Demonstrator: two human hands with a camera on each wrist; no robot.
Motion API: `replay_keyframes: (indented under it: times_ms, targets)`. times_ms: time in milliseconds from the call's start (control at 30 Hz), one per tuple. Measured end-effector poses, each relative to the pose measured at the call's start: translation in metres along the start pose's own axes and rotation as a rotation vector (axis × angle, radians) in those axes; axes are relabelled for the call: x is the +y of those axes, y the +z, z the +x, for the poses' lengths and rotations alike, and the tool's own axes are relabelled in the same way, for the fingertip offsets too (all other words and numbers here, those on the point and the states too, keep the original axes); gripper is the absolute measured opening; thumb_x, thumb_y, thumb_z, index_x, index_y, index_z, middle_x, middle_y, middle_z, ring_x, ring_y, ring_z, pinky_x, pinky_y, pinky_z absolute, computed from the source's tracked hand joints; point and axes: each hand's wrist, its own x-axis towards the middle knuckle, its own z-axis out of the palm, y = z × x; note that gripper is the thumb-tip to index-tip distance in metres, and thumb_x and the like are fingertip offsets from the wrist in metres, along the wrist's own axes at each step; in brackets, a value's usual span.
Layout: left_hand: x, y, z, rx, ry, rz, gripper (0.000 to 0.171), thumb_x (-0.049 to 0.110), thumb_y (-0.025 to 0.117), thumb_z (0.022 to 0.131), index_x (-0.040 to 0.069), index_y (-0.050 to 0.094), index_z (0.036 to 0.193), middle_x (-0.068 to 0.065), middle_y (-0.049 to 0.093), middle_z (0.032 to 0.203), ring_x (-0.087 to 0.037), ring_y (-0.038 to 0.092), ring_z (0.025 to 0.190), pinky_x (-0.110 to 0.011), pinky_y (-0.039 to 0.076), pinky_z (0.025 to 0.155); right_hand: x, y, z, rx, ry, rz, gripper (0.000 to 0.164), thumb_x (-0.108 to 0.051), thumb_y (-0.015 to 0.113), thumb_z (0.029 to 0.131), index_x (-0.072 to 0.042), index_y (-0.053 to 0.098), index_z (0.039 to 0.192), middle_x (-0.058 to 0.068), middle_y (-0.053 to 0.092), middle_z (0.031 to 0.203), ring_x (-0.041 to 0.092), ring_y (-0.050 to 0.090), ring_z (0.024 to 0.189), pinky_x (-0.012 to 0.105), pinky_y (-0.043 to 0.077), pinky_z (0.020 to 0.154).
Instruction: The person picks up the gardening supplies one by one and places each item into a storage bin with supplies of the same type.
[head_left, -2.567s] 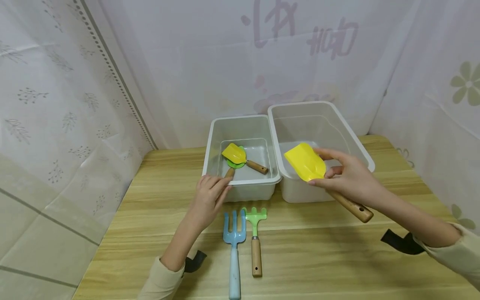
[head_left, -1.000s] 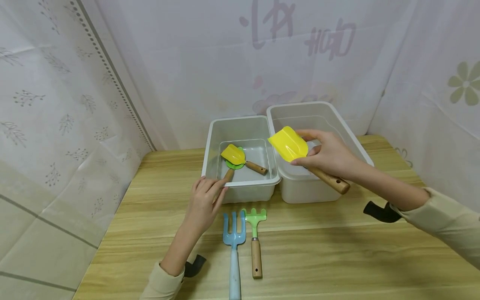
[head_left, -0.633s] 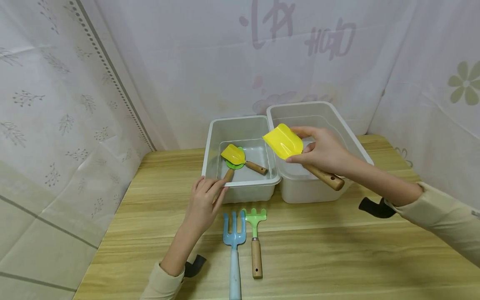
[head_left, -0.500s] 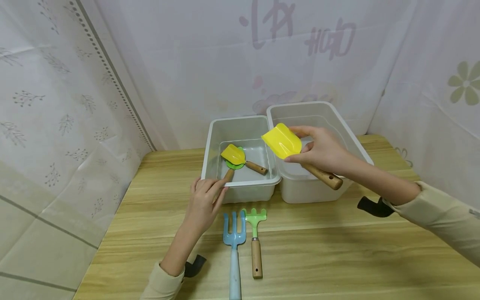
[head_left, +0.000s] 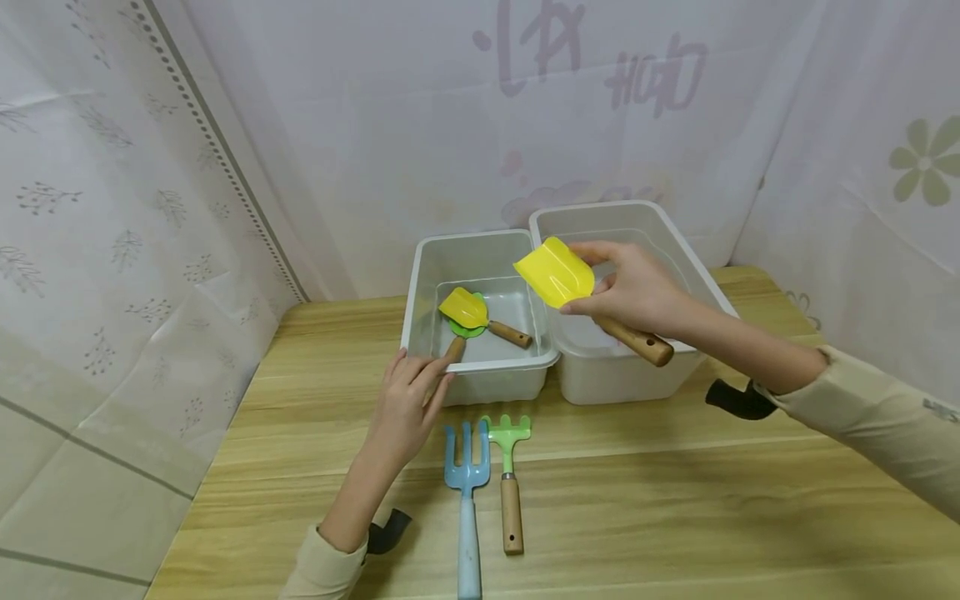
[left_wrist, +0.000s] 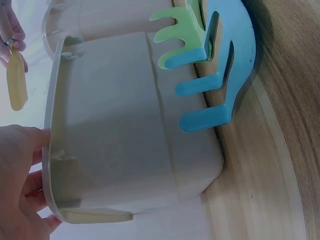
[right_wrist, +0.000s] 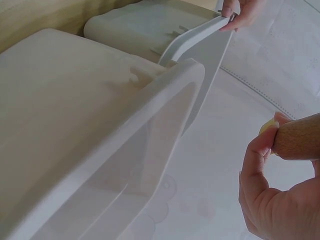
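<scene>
Fingers (head_left: pixel 600 249) of a person's right hand (head_left: pixel 645 287) pinch the raised scoop (head_left: pixel 557 273), parted just enough to hold it where yellow blade meets wooden handle, a little right of center in the head camera's frame. Its blade points to the upper left, its handle to the lower right, with the right bin (head_left: pixel 615 379) behind it in view. Left of center, the left hand (head_left: pixel 401 408) has its fingers curled at the rim of the left bin (head_left: pixel 517 364), gripping it near the front corner.

At mid-frame inside the left bin, a second scoop (head_left: pixel 467 307) lies across a green tool (head_left: pixel 467 332), which is mostly hidden; a wooden handle (head_left: pixel 455 348) reaches toward the corner beside the left hand. Both bins, pale and rimmed in white, stand side by side on a wood-grain table (head_left: pixel 675 500).

Below them, at bottom center, a blue fork (head_left: pixel 468 508) and a green rake (head_left: pixel 510 487) lie with tines toward the top of the frame, the fork's nearest tine overlapping the rake's in view. Cream sleeves (head_left: pixel 330 558) enter at the bottom and lower right. Printed fabric (head_left: pixel 375 125) fills the upper frame, with a flower motif (head_left: pixel 925 162) at upper right.
</scene>
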Motion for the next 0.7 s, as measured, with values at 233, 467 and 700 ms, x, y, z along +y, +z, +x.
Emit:
replay_keyframes:
  times_ms: [233,467,700]
  targets:
    - [0.000,-0.001,0.000,-0.003,-0.001,-0.006,0.022,0.008,0.076,0.096,-0.001,0.077,0.116,-0.012,0.074,0.103,-0.033,0.069,0.101,-0.068,0.046,0.113,-0.003,0.000,0.009,0.027,-0.040,-0.070,0.082,-0.019,0.086,0.088,-0.003,0.046,0.158,0.023,0.057,0.150,0.017,0.064,0.060,0.028,0.050,0.051]
    - [-0.001,0.000,0.000,-0.001,-0.001,-0.001,0.023,0.007,0.077,0.096,-0.001,0.077,0.117,-0.012,0.074,0.103,-0.034,0.069,0.101,-0.069,0.045,0.114,-0.008,-0.001,0.018,0.035,-0.054,-0.088,0.083,-0.019,0.087,0.087,0.000,0.046,0.157,0.024,0.058,0.149,0.017,0.066,0.061,0.027,0.052,0.054]
    - [-0.001,0.001,0.000,-0.002,-0.004,0.001,0.023,0.007,0.077,0.096,0.000,0.077,0.117,-0.012,0.075,0.103,-0.034,0.069,0.101,-0.068,0.044,0.115,-0.012,0.000,0.024,0.034,-0.055,-0.083,0.083,-0.019,0.088,0.087,0.000,0.047,0.156,0.025,0.059,0.147,0.017,0.068,0.063,0.027,0.053,0.056]
